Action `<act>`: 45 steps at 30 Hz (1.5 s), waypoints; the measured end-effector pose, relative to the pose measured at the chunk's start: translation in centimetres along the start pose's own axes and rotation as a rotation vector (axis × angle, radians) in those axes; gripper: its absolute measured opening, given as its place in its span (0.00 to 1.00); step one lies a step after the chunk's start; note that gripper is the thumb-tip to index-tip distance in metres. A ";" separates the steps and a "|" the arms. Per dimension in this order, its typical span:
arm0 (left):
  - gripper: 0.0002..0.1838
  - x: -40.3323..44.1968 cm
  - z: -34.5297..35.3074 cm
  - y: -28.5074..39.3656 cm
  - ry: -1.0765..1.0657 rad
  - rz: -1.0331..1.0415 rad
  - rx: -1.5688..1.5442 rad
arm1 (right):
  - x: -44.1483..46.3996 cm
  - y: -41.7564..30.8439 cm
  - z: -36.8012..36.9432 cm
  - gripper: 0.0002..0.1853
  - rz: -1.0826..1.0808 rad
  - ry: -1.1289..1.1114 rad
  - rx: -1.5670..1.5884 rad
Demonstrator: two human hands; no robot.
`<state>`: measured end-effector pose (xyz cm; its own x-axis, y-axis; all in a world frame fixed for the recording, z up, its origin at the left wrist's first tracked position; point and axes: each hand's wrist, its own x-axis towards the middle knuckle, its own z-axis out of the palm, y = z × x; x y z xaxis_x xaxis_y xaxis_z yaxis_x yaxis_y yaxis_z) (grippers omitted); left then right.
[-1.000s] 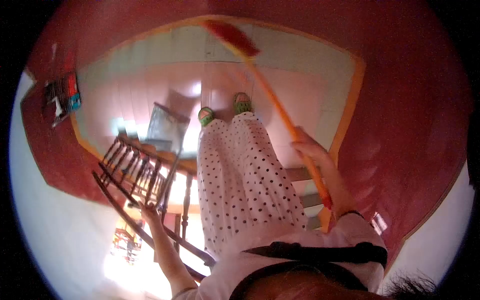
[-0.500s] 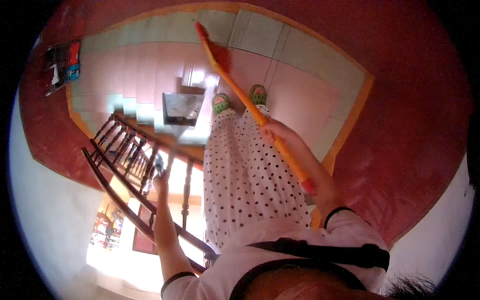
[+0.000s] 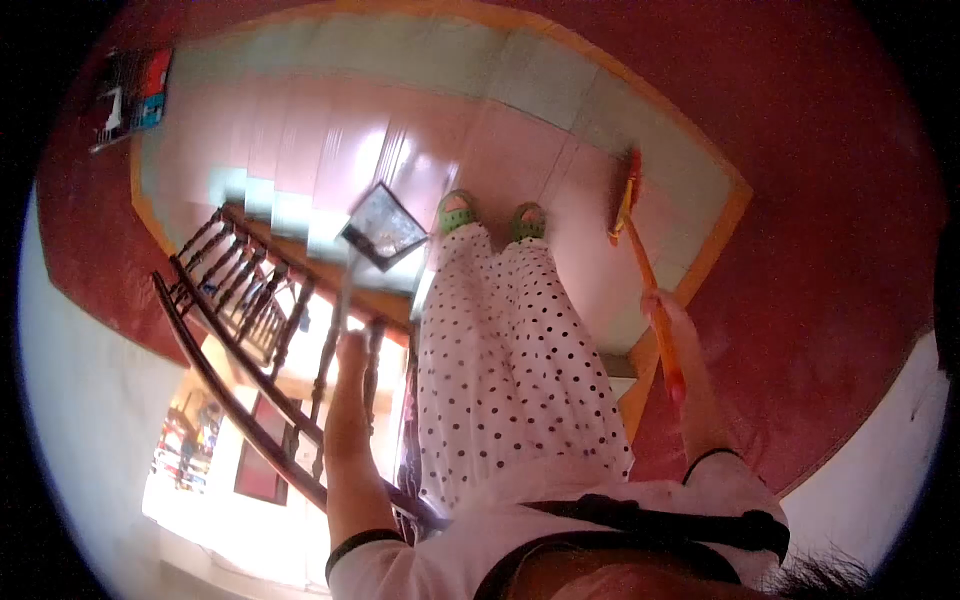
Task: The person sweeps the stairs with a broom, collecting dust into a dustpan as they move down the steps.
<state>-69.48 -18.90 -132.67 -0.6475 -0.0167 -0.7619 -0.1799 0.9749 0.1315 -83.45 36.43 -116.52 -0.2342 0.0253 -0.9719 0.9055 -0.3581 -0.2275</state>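
My right hand [image 3: 668,308] is closed around the orange handle of a broom [image 3: 642,255]. Its red and yellow head points away from me, over the tiles near the right wall. On the other side, my left hand [image 3: 352,346] grips the pale upright handle of a long-handled dustpan [image 3: 388,226]. The dustpan's dark-rimmed tray hangs tilted by the stair edge, left of my feet, with some bits inside that are too small to name. Blur softens the fingers of my left hand.
Pink and green tiled stairs [image 3: 285,150] descend to the left. A dark wooden banister [image 3: 240,375] runs along the lower left. Red walls [image 3: 800,250] with an orange skirting border the landing. A framed or racked dark item [image 3: 135,100] shows at the upper left.
The broom has swung from in front of my feet to the right side, its head now by the right wall. The dustpan has turned and come slightly nearer my feet.
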 end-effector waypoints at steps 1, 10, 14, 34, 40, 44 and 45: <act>0.08 0.4 -0.7 1.5 -0.008 -0.040 0.032 | 4.3 1.3 -1.6 0.05 0.094 -0.005 0.234; 0.10 6.1 -2.3 1.9 -0.083 0.052 0.126 | 6.0 -1.7 14.0 0.05 0.068 -0.177 0.075; 0.10 6.7 -3.2 2.3 -0.199 0.154 0.218 | 3.9 -4.8 13.7 0.09 0.055 -0.424 0.249; 0.20 6.6 -5.0 9.8 -0.548 0.804 0.353 | 2.6 6.7 6.5 0.08 -0.003 -0.099 -0.364; 0.40 4.2 -8.8 9.7 -0.157 0.318 0.193 | -3.2 6.4 3.7 0.06 -0.148 -0.310 -0.263; 0.23 4.4 -9.6 11.9 0.201 0.602 -0.116 | -7.1 6.5 1.2 0.05 -0.272 -0.450 -0.075; 0.20 4.8 -10.2 12.6 0.271 0.795 0.012 | -8.0 6.7 0.5 0.05 -0.305 -0.483 -0.018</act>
<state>-82.44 -8.99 -128.24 -0.7339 0.6250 -0.2662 0.4123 0.7212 0.5567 -75.67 33.32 -110.21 -0.6171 -0.3062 -0.7249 0.7766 -0.3859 -0.4981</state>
